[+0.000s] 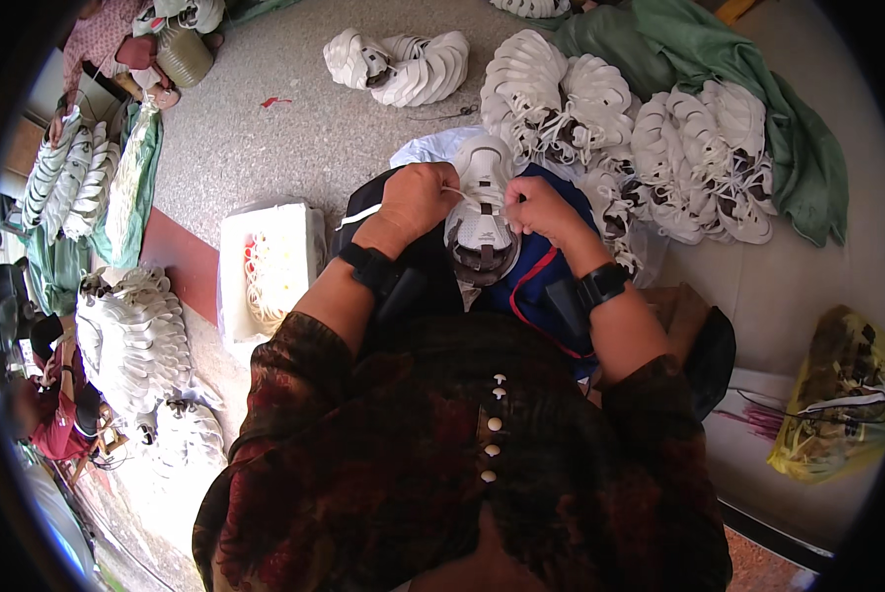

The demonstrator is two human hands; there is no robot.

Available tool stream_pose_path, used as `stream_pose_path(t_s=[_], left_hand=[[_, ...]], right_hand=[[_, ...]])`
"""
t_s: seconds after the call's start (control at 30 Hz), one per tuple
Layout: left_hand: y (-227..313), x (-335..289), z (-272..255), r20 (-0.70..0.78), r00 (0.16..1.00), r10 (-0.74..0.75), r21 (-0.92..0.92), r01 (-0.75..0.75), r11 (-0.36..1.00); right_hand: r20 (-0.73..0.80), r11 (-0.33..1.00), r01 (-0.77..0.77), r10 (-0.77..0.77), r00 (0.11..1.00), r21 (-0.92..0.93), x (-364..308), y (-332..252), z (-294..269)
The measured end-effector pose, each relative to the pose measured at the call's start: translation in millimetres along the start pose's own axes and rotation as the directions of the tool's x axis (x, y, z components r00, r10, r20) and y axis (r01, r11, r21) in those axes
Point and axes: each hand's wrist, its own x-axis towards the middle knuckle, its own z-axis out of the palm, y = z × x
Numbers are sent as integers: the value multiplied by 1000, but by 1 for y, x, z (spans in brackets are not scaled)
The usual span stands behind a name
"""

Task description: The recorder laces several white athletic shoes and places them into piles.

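A white shoe (483,229) rests on my lap between my hands, its toe pointing away from me and its dark-lined opening nearest my body. My left hand (416,204) is closed at the shoe's left side, pinching a white shoelace (453,189) that runs to the eyelets. On the other side, my right hand (549,211) is also closed, thumb and finger pinched by the lacing. A short bit of white lace shows at those fingertips; the rest is hidden by the hand. Dark and blue cloth covers my legs beneath the shoe.
At my left stands a white box (235,266) of pale laces. Stacked white shoes (704,163) lie ahead right by a green cloth (808,178); another bundle (398,69) lies ahead. More shoes (131,340) and other people are at left. A yellow bag (832,419) sits right.
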Motion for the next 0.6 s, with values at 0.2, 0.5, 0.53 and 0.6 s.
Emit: stream_pose_path(t_s=[0.2,0.5,0.53,0.6], left_hand=[[-4,6,-1,102,994,-39,-112,50,992],[-17,6,4,177,978,-110,-403,174,899],[-16,6,4,184,974,-132,-422,200,884],[-14,3,0,198,976,-96,-436,175,883]], right_hand=[[-48,886,243,-284,957,-395,8,14,2],[3,284,237,-636,772,-929,-4,9,3],[35,215,228,-649,760,-949,-5,10,2],[149,147,341,-693,706,-929,-19,11,-1]])
